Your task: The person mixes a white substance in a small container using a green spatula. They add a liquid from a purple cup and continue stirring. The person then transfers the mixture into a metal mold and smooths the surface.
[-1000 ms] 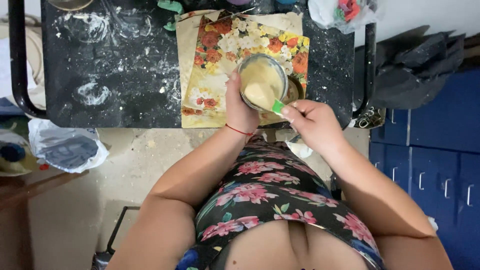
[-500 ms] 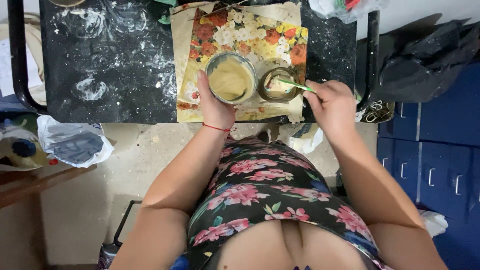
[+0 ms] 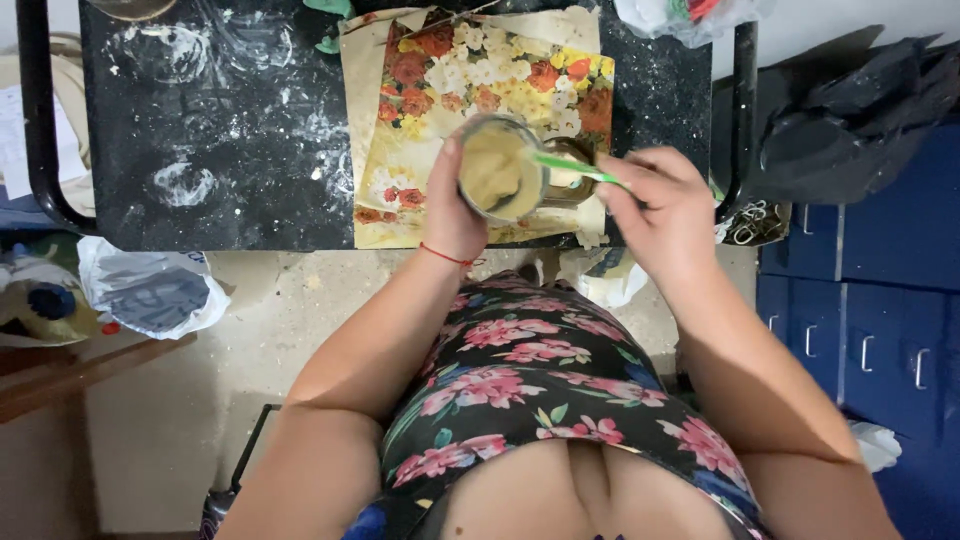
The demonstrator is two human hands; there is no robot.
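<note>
Grip first: we clamp our left hand (image 3: 452, 205) around the glass jar (image 3: 497, 172) of beige paste, held above the floral sheet (image 3: 480, 75) on the black table (image 3: 200, 120). Our right hand (image 3: 662, 205) pinches the green spatula (image 3: 578, 170) over a second container (image 3: 568, 178); scraping should stay level. Plastic bags (image 3: 690, 15) and black cloth (image 3: 850, 110) crowd the right edge.

Two jars (image 3: 497, 170) (image 3: 568, 172), one green stick (image 3: 575, 168), one floral sheet (image 3: 480, 80).
</note>
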